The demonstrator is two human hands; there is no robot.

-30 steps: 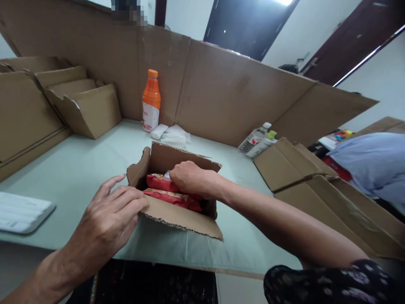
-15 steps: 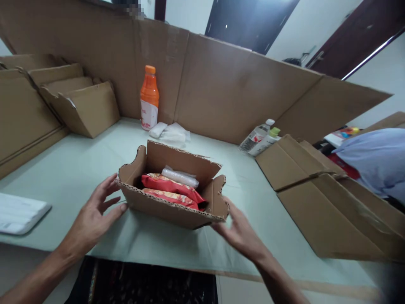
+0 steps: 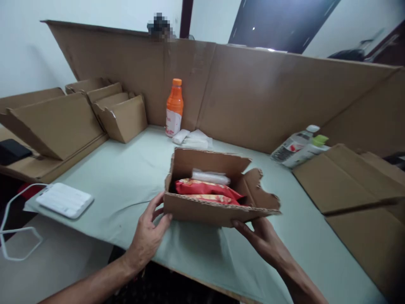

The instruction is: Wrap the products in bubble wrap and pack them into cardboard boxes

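An open-topped cardboard box [image 3: 202,214] with torn, ragged flaps is between my hands over the table. Inside it lie red packets [image 3: 210,188] with yellowish printing, and behind them a clear plastic-wrapped bundle [image 3: 211,177]. My left hand [image 3: 148,231] grips the box's left end, thumb at the lower front corner and fingers along the side. On the other end, my right hand [image 3: 264,240] has its thumb on the lower front wall; its other fingers are partly hidden under and behind the box. Whether the box's bottom touches the table is hidden.
An orange bottle [image 3: 175,107] and white plastic wrappers [image 3: 194,138] stand by the cardboard wall [image 3: 253,97]. Two bottles [image 3: 297,145] lean at the right near cardboard boxes [image 3: 344,181]. More boxes [image 3: 57,122] line the left, with a white power bank [image 3: 65,199] and cable at the edge.
The view has swung to the left. My left hand has closed in on the box's end, and my right hand has shifted lower under its right end. The box is turned slightly.
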